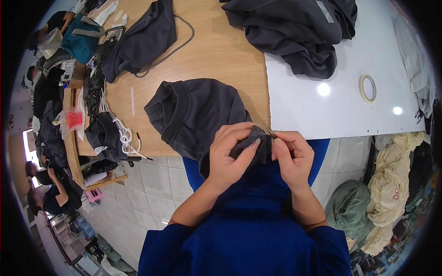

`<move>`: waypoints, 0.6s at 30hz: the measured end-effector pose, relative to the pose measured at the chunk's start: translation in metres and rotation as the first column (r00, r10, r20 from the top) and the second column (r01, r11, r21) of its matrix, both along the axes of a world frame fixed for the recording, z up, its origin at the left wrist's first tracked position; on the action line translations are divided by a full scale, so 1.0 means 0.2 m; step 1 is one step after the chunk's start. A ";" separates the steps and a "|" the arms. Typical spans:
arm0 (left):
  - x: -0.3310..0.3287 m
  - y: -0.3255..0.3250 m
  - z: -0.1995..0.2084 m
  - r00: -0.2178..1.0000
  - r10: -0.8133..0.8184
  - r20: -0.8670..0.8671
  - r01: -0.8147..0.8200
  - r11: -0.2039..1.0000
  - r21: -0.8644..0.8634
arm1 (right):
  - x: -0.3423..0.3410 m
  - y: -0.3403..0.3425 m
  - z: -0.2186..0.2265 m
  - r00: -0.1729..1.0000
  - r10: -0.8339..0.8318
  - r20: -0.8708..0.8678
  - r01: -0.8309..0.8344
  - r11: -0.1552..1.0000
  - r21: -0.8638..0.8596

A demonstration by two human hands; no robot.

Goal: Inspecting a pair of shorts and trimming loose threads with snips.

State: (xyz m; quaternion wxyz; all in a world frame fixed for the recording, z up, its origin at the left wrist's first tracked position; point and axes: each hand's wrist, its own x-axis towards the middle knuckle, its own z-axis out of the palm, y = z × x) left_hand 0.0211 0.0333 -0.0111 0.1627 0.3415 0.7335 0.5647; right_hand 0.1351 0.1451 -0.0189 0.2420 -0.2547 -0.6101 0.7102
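You are working at a wood table (221, 50), butted on its right by a glossy white top (313, 110). A dark pile (294, 32) lies across the seam, beyond your reach area and not obstructing. The dark garment (212, 106) rests on the table's near side, its near end over the edge in your hands; that edge is the main obstruction. Judged light, soft and limp, not fragile; grip at a thick seam or the gathered band, as single plies would likely shift. Your left hand (232, 154) is curled, thumb and fingers pinching a fold. Your right hand (294, 156) is closed to a fingertip pinch on a thin item (269, 132), kind not determinable, against the cloth. White cords (122, 133) lie left, a tape roll (362, 89) right, both well apart.
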 end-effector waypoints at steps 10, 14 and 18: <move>0.00 -0.03 0.02 0.882 -0.086 0.463 0.024 0.990 0.138 | 0.01 0.01 0.03 0.999 0.033 0.010 -0.033 0.999 -0.019; -0.02 -0.03 0.03 0.787 -0.137 0.602 0.034 0.983 0.178 | 0.00 0.00 0.03 0.994 -0.059 -0.093 0.056 0.998 -0.038; -0.01 -0.02 0.05 0.818 -0.136 0.558 0.048 0.984 0.169 | -0.03 0.01 0.06 0.996 0.056 -0.068 -0.051 0.996 0.072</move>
